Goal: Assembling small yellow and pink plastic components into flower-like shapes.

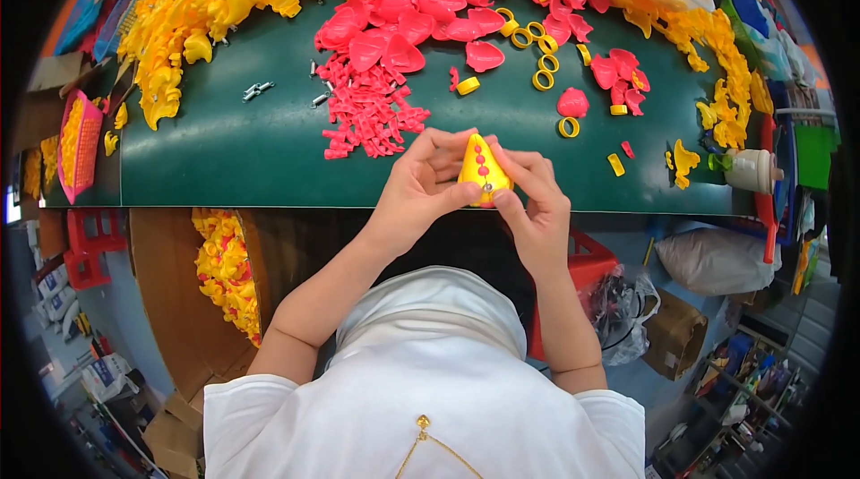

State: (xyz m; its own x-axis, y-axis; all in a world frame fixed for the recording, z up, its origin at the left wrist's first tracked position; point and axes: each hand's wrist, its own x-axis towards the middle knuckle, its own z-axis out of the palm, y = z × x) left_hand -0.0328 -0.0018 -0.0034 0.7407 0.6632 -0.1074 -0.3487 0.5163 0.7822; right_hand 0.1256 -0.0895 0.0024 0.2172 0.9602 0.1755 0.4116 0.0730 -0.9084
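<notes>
Head view: at the centre of the frame, a yellow cone-shaped piece with a column of red dots sits between the fingers of the left hand and those of the right hand, its narrow tip toward the top of the frame. Both hands' fingers grip it from its sides, the thumbs by its wide lower end. Behind it runs the green tabletop; small red parts lie to its upper left, yellow rings above it.
</notes>
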